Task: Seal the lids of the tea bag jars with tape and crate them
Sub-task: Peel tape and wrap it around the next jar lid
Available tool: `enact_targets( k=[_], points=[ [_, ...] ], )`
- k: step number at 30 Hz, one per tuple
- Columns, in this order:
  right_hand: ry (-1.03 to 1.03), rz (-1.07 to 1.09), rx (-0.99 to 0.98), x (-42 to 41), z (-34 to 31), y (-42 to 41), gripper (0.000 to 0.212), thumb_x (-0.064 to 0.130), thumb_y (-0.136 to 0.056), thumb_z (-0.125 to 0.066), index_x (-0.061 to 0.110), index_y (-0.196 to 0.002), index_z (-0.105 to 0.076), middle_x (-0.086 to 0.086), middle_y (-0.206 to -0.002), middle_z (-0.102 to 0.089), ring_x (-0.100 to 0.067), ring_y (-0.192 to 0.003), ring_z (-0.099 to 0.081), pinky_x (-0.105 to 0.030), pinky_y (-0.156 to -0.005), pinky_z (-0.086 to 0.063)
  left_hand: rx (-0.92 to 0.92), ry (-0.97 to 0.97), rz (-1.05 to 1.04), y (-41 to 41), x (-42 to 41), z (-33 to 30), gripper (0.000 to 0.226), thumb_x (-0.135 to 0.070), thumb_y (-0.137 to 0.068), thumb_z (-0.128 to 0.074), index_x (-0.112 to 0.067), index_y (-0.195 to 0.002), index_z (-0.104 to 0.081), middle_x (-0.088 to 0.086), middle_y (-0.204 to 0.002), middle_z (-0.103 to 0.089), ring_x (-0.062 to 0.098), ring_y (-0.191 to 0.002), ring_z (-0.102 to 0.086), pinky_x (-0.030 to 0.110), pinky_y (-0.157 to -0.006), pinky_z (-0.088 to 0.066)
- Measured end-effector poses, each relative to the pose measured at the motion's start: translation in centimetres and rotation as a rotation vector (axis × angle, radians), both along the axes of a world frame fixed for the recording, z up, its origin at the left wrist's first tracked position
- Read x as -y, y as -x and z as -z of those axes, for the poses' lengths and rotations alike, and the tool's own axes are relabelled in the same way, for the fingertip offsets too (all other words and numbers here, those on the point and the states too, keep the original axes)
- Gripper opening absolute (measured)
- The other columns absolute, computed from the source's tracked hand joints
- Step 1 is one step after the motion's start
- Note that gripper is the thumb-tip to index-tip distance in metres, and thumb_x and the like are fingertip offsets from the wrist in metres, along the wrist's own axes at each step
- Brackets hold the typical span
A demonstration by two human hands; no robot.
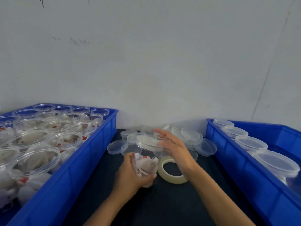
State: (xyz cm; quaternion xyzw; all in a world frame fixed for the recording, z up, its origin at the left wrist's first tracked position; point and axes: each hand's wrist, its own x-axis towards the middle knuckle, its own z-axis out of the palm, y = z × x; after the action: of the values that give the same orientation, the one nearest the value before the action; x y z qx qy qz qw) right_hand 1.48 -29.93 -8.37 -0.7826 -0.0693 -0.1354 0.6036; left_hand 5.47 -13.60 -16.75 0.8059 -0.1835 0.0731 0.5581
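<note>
At lower centre of the frame the left hand curls its grip round a clear jar of tea bags on the dark desk. The right hand lies flat, fingers straight, against a lid on the jar's mouth. A tape roll lies just right of the jar, partly under the right wrist. Loose lids are heaped behind. A blue crate at left holds open jars; another crate at right holds lidded ones.
</note>
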Motion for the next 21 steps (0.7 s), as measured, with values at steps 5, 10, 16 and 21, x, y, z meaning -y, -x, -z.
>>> enact_targets(
  k=[5,10,16,21],
  points=[
    [0.073,0.356,-0.036,2.2,2.0,0.8,0.032,-0.009,-0.082,-0.046,0.01,-0.059,-0.057,-0.018,-0.072,-0.059,-0.021,-0.073,-0.051,-0.034,-0.072,-0.039,-0.001,0.091,-0.096,-0.6,0.1,0.8,0.075,-0.035,-0.056,-0.092,-0.038,-0.106,-0.036,-0.02,-0.103,-0.051,-0.007,-0.091,-0.051,0.015,-0.069,-0.041],
    [0.242,0.447,-0.072,2.8,6.5,1.8,0.022,0.006,-0.086,-0.053,0.009,-0.064,-0.056,-0.004,-0.067,-0.058,-0.015,-0.064,-0.05,-0.033,-0.06,-0.039,-0.014,0.134,-0.079,-0.8,0.4,1.5,0.08,-0.031,-0.055,-0.093,-0.031,-0.113,-0.038,-0.014,-0.105,-0.056,-0.005,-0.094,-0.054,0.016,-0.073,-0.041],
    [0.695,0.371,0.06,2.2,8.2,1.3,0.015,0.033,-0.09,-0.062,0.026,-0.103,-0.062,0.016,-0.109,-0.05,-0.004,-0.106,-0.043,-0.022,-0.095,-0.036,-0.008,0.142,-0.082,-1.0,0.5,1.9,0.084,-0.035,-0.055,-0.093,-0.034,-0.117,-0.036,-0.017,-0.112,-0.054,0.0,-0.101,-0.055,0.021,-0.079,-0.043],
    [0.913,0.361,-0.004,2.3,9.1,0.6,0.018,0.041,-0.093,-0.057,0.025,-0.1,-0.055,0.012,-0.108,-0.053,-0.008,-0.101,-0.047,-0.021,-0.087,-0.038,-0.031,0.118,-0.046,-1.5,0.4,2.3,0.093,-0.043,-0.051,-0.092,-0.037,-0.124,-0.034,-0.019,-0.119,-0.054,0.002,-0.107,-0.055,0.024,-0.084,-0.045]
  ],
)
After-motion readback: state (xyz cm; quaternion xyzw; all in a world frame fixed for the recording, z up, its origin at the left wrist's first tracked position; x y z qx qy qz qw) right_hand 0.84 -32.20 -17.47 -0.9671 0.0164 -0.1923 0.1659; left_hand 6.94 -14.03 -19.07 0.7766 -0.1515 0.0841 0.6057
